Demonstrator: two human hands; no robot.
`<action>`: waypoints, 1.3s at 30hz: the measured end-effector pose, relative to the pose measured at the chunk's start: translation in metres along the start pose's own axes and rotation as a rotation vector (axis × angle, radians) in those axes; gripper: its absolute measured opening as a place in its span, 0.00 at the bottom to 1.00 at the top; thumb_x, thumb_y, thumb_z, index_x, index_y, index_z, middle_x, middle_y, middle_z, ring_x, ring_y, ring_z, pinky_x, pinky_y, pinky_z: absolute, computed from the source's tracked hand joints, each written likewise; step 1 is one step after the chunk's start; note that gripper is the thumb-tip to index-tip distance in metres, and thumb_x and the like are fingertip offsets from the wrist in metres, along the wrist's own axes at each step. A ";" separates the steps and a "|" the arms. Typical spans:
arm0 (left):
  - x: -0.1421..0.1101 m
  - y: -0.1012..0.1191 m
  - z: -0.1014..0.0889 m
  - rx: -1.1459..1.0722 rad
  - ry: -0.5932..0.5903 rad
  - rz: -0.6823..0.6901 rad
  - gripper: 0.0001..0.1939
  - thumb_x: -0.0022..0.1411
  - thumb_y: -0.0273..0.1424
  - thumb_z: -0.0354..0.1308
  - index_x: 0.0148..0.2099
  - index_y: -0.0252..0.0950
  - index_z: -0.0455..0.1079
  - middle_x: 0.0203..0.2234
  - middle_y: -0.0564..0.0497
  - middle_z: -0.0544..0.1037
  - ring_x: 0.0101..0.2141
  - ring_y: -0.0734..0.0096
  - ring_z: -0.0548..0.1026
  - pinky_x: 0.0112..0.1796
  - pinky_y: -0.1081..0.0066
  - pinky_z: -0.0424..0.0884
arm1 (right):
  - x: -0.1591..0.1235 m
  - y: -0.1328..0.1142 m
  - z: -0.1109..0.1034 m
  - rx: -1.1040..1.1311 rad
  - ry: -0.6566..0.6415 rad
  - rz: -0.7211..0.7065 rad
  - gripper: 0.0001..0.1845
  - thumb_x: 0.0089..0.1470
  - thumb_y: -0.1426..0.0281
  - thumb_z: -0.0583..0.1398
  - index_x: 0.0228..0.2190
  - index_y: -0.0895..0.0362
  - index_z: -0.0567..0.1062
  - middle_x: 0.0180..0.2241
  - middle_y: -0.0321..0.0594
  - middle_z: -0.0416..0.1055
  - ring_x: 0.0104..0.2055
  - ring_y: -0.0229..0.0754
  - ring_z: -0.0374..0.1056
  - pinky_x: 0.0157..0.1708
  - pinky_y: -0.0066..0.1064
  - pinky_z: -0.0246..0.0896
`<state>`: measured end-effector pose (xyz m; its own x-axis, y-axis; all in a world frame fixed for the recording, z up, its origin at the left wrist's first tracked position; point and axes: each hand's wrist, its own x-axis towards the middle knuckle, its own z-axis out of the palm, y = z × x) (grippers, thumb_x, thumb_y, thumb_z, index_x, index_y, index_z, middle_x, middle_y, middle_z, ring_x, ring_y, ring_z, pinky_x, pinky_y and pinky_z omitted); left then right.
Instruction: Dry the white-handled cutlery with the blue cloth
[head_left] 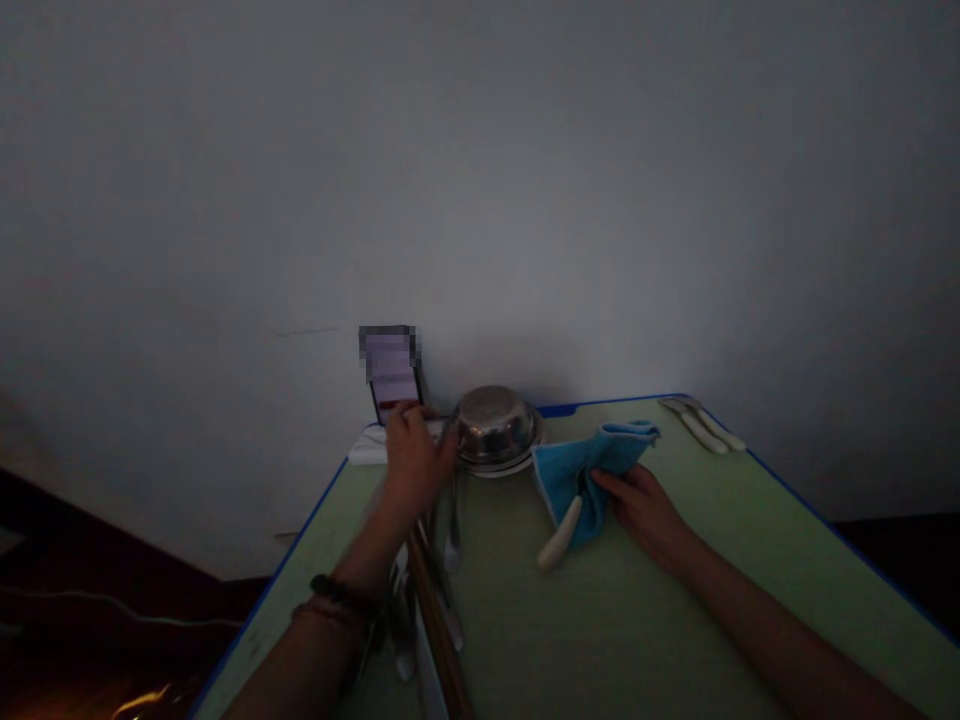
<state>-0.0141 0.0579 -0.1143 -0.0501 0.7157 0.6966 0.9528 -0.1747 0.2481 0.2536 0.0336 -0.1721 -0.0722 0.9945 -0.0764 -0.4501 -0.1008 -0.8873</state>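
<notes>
Your right hand point(649, 515) pinches the cloth point(559, 470) right of the upturned bowl point(495, 425), a cream handle point(561, 535) jutting from its folds; a loose pinch could let the handle slip out. Your left hand point(414, 462) is by the phone point(394, 385), fingers partly curled; whether it grips anything, I cannot tell. A careless sweep there could topple the phone or nudge the bowl.
</notes>
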 end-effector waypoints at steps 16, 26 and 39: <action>-0.073 0.068 -0.016 -0.374 -0.444 0.622 0.17 0.57 0.25 0.52 0.51 0.37 0.62 0.31 0.48 0.73 0.33 0.62 0.68 0.34 0.62 0.69 | 0.000 -0.003 -0.003 0.032 -0.086 0.064 0.12 0.40 0.66 0.67 0.31 0.55 0.76 0.31 0.37 0.78 0.33 0.41 0.73 0.39 0.36 0.67; -0.074 0.066 -0.010 -0.662 -0.515 0.327 0.11 0.61 0.24 0.48 0.44 0.40 0.66 0.31 0.50 0.74 0.32 0.70 0.74 0.33 0.72 0.70 | 0.002 -0.009 -0.007 -0.301 -0.268 -0.008 0.18 0.38 0.72 0.68 0.36 0.55 0.77 0.39 0.37 0.76 0.44 0.45 0.69 0.52 0.42 0.56; -0.079 0.066 0.004 -0.674 -0.460 0.001 0.11 0.64 0.34 0.47 0.47 0.37 0.62 0.32 0.48 0.76 0.30 0.68 0.75 0.29 0.71 0.71 | 0.007 0.004 -0.019 -0.076 -0.153 0.045 0.12 0.42 0.73 0.63 0.33 0.52 0.78 0.35 0.35 0.77 0.41 0.44 0.71 0.49 0.41 0.58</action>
<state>0.0537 -0.0069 -0.1559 0.2180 0.8960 0.3868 0.5612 -0.4393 0.7015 0.2683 0.0412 -0.1846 -0.2280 0.9723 -0.0520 -0.3753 -0.1371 -0.9167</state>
